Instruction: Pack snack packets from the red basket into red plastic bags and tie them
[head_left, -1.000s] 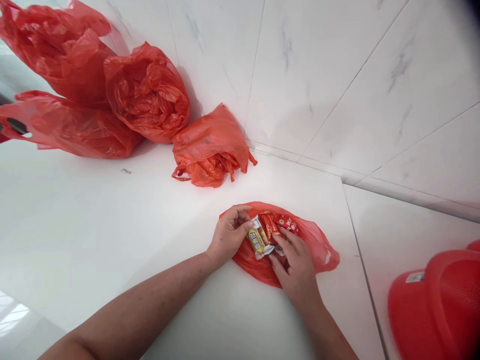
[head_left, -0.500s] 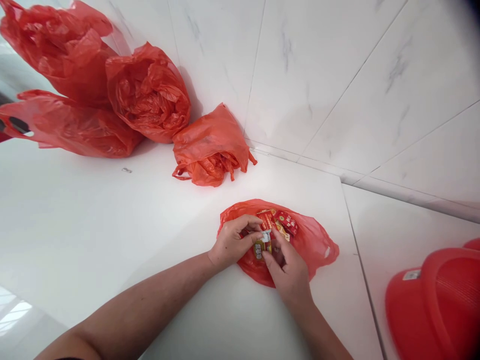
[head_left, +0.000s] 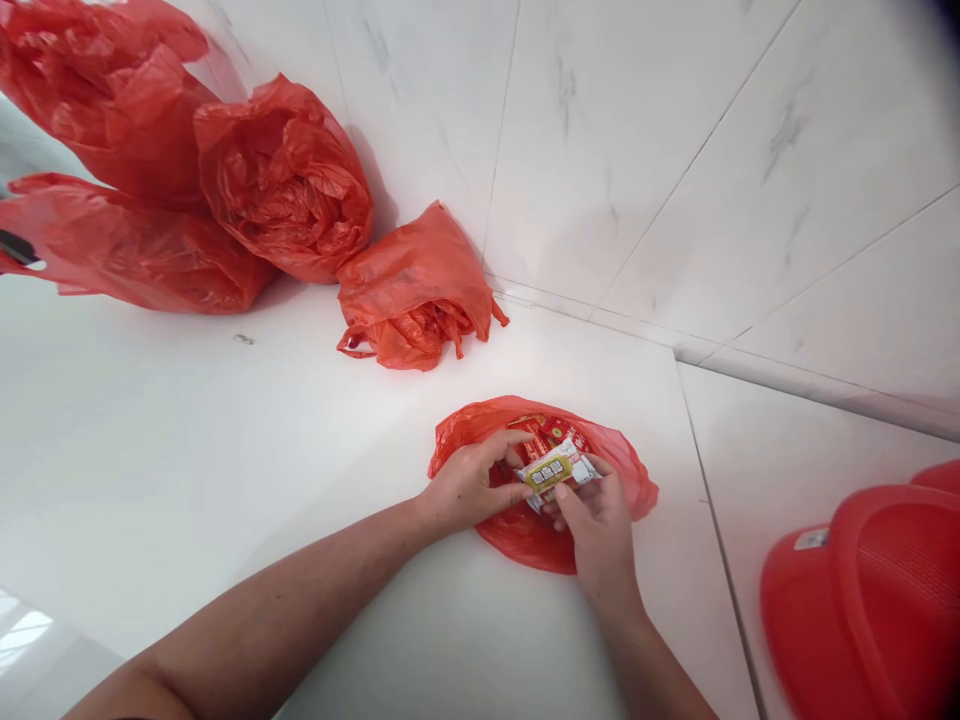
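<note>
Over the open red plastic bag (head_left: 517, 550), a small wrapped snack (head_left: 551, 472) lies between my two hands. Its wrapper is white and yellow-green, with dark printed characters and crimped ends. My left hand (head_left: 476, 482) grips its left end, thumb below and fingers above. My right hand (head_left: 600, 510) pinches the right part, with the thumb on the front. Red snack packets (head_left: 568, 436) lie in the bag just behind it, partly covered by the held snack and my fingers.
Several red plastic bags stand along the tiled wall (head_left: 600, 130), the nearest being a small bunched bag (head_left: 420, 290). A red plastic container (head_left: 847, 600) is at the right, past a seam in the white tabletop (head_left: 337, 430). A tiny scrap (head_left: 244, 340) lies at the left.
The snack between my hands has turned from upright to lying nearly sideways, its printed front now facing up. My right hand has shifted slightly right. The view has moved a little.
</note>
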